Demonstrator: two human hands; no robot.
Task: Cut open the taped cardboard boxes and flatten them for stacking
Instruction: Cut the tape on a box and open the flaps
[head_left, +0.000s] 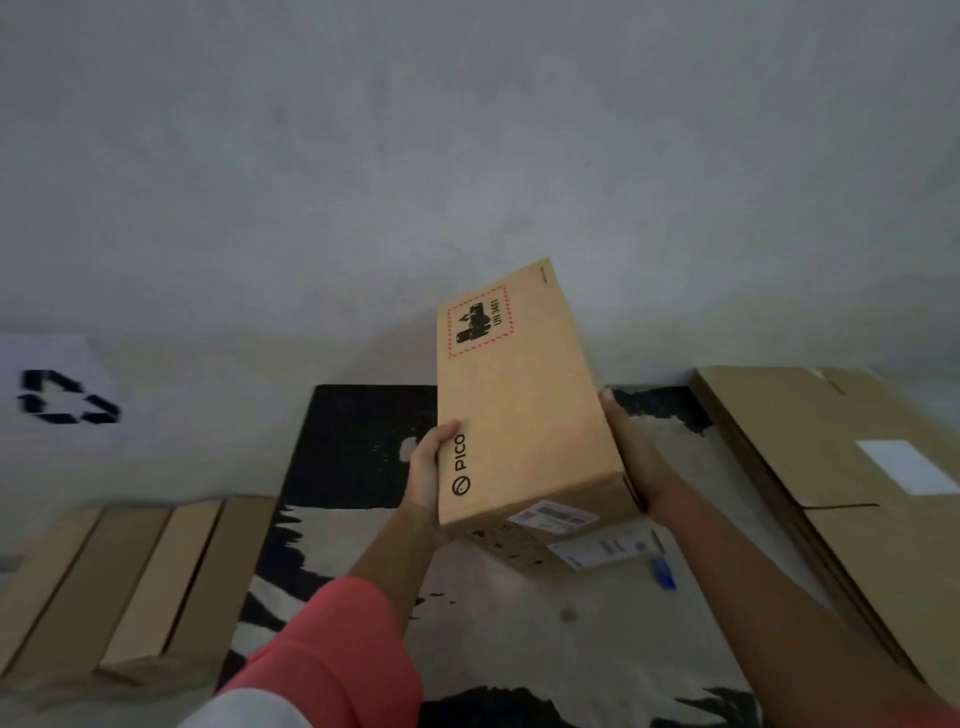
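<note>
**Finding the seam before I cut**

I hold the box (519, 405) in the air between both hands, tilted, with its far end raised toward the wall (467, 156). My left hand (428, 470) grips the box's near left edge, thumb hooked over the printed top face and fingers hidden behind the side. My right hand (631, 457) lies flat against the box's right side. Its fingers are straight as far as I can see, so it presses rather than clasps.

No face I can see shows a cut seam, so I judge the cutting is not begun. To do this well I should turn the box until the taped seam faces up, then set it down on the rug (363, 447) beneath it. One hand should pin it there. The blue tool (664, 573) lies on the rug just below the box's near right corner. It may be a cutter, but it is too blurred to say. A shallow cut along the seam, away from the pinning hand, would be best.

The box is a long brown cardboard block, matte, with crisp corners. Its top carries black print and a red dashed mark. White labels (566, 517) sit on its near end and look smoother than the board. The rug is black and pale and looks soft, so the box may rock on it. Left of the box lie flat pieces (130, 582) of cardboard. To its right lies a big flattened carton (841, 467).
</note>
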